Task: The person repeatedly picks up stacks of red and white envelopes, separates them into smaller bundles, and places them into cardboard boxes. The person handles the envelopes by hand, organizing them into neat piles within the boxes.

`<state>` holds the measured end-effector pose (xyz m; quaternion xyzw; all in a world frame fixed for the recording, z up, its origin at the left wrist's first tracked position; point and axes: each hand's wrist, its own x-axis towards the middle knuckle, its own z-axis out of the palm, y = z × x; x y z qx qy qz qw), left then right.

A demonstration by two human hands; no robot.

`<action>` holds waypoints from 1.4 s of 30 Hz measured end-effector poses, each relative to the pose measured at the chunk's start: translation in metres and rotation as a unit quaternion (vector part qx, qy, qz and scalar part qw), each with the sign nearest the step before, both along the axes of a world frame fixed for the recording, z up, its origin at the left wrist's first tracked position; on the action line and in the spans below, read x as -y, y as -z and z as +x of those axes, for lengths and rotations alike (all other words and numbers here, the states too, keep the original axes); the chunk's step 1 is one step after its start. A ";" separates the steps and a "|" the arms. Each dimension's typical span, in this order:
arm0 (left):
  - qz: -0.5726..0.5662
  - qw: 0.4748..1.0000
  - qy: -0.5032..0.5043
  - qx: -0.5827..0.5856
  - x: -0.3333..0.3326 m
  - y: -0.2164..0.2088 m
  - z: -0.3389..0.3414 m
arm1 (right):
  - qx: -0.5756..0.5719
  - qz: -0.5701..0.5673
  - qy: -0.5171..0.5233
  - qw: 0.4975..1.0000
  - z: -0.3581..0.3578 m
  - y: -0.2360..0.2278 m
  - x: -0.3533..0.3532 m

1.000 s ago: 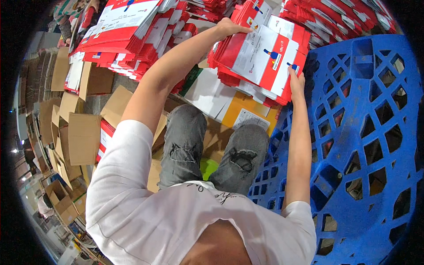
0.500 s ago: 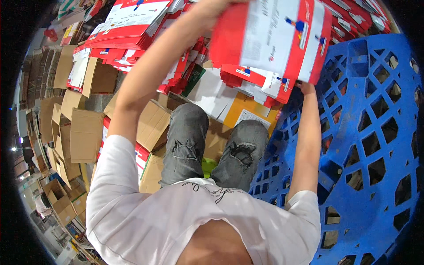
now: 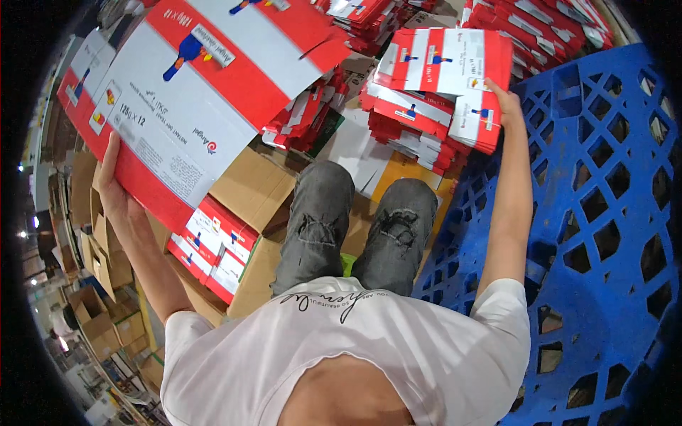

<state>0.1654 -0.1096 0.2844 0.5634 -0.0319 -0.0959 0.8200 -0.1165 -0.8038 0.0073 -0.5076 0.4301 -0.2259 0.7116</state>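
My left hand (image 3: 119, 192) grips the near left edge of a large flattened carton (image 3: 170, 113), red and white with blue figures. Its thumb lies on top, and the other fingers are hidden underneath. The carton is tilted and fills the upper left, covering what is below. At the upper right, my right hand (image 3: 506, 106) is closed on the right edge of a smaller-looking red and white flattened carton (image 3: 440, 67). That one lies over a stack of similar flattened cartons (image 3: 415, 135); some of its fingers are hidden.
A blue plastic lattice panel (image 3: 590, 213) rises along my right side. An opened brown cardboard box (image 3: 256, 188) stands left of my knees, beside red and white packages (image 3: 213, 248). More flattened cartons (image 3: 540, 32) are piled at the far right. Brown boxes (image 3: 99, 319) stand at the left.
My left hand has swung from the carton at the upper right down to the left, where it now holds the large flattened carton. The right-hand carton has lowered onto the stack.
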 end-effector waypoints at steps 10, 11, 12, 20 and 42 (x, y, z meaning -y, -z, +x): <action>0.089 0.993 0.082 0.007 -0.056 0.002 -0.061 | -0.061 -0.657 -0.152 0.735 -0.055 -0.336 -0.115; 0.096 0.991 0.090 0.033 -0.040 0.002 -0.072 | -0.106 -0.668 -0.180 0.715 -0.060 -0.369 -0.146; 0.101 0.988 0.103 0.063 -0.021 -0.003 -0.084 | -0.178 -0.727 -0.208 0.630 -0.072 -0.400 -0.143; 0.204 0.893 0.288 0.280 0.075 0.070 -0.106 | -0.095 -0.837 -0.444 0.307 -0.037 -0.424 -0.346; 0.400 0.852 0.315 0.119 0.081 0.179 -0.229 | -0.040 -0.698 -0.508 0.503 -0.013 -0.186 -0.439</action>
